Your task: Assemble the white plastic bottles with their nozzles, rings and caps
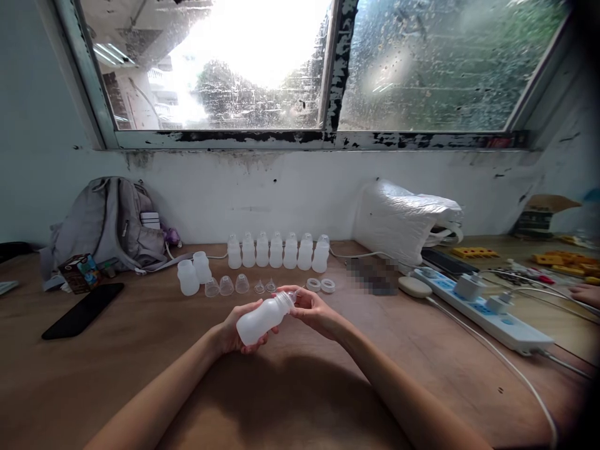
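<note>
My left hand (230, 326) is wrapped around the body of a frosted white baby bottle (260, 321), tilted with its neck up to the right. At that neck, the fingers of my right hand (317, 310) pinch a clear bottle nipple (294, 296); I cannot tell whether it sits in the mouth. Beyond my hands lie two loose nipples (270, 285), two white collar rings (328, 286) and three clear domed caps (226, 285). Two bottles without tops (188, 277) stand to the left. Several capped bottles (276, 250) form a row near the wall.
At the left are a grey backpack (110, 219), a small box (80, 273) and a black phone (83, 310). A white plastic bag (398, 219), a power strip (487, 312) with cables and yellow parts (569, 259) occupy the right. Another person's hand (585, 295) shows at the right edge.
</note>
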The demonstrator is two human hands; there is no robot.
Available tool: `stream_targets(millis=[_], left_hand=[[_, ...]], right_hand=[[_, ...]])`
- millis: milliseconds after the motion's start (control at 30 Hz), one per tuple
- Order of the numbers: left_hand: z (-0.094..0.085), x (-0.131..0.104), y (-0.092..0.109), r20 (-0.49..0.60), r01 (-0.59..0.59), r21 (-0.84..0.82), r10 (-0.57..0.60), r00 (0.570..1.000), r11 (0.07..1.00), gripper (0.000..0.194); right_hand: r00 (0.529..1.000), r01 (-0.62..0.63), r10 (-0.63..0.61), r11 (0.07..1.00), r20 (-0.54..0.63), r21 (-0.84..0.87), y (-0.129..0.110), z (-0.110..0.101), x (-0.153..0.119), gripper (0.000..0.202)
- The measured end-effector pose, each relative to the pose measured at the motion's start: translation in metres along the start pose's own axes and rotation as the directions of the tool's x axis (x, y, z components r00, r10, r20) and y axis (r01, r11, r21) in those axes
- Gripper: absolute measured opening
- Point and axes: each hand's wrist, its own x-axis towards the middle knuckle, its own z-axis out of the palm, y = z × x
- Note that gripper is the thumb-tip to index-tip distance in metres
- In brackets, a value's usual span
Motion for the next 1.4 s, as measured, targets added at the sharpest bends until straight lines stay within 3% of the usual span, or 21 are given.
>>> stream_targets(millis=[233,367,433,500,567,633,733,867,1067,1233,1400], left_hand=[[-0.004,-0.003,0.001,-0.015,0.010,0.085,-0.008,1.000,0.996,0.069],[-0.008,-0.006,0.005,-0.077,-0.045,0.336,0.074,0.994,0.941,0.063],[-0.010,-0.009,0.007,-0.136,-0.133,0.578,0.256,0.957,0.805,0.056],[-0.010,-0.012,0.009,-0.143,-0.181,0.820,0.500,0.854,0.543,0.048],[-0.009,-0.014,0.009,-0.073,-0.133,0.960,0.679,0.730,0.246,0.044],[-0.009,-0.016,0.007,0.004,-0.056,0.997,0.753,0.658,0.044,0.047],[-0.011,-0.015,0.002,0.055,0.005,0.997,0.781,0.622,-0.075,0.050],[-0.014,-0.013,-0.002,0.061,0.021,0.995,0.776,0.628,-0.095,0.051],[-0.008,-0.015,0.000,0.014,-0.044,0.999,0.785,0.619,0.017,0.041],[-0.007,-0.017,0.005,-0.021,-0.081,0.992,0.747,0.665,0.100,0.038],[-0.012,-0.017,0.007,0.017,-0.113,0.990,0.727,0.686,0.083,0.038]], right_hand=[[0.999,-0.022,0.020,0.999,-0.050,-0.050,0.006,-0.002,0.001,0.043],[0.991,-0.099,0.082,0.982,-0.104,-0.164,0.012,-0.004,0.004,0.038],[0.990,-0.114,0.094,0.973,-0.107,-0.200,0.014,-0.004,0.005,0.040],[0.992,-0.090,0.068,0.973,-0.108,-0.214,0.015,-0.003,0.006,0.043],[0.994,-0.055,0.032,0.975,-0.107,-0.214,0.016,-0.003,0.007,0.044],[0.992,-0.040,0.013,0.976,-0.124,-0.214,0.018,-0.003,0.007,0.041],[0.984,-0.088,0.055,0.977,-0.171,-0.194,0.023,-0.004,0.006,0.040],[0.982,-0.113,0.080,0.975,-0.170,-0.192,0.028,-0.008,0.006,0.042],[0.989,0.032,-0.063,0.975,-0.135,-0.218,0.023,-0.006,0.007,0.041],[0.982,0.089,-0.123,0.971,-0.142,-0.224,0.022,-0.001,0.008,0.038],[0.985,0.066,-0.100,0.971,-0.140,-0.228,0.024,-0.002,0.008,0.040]])
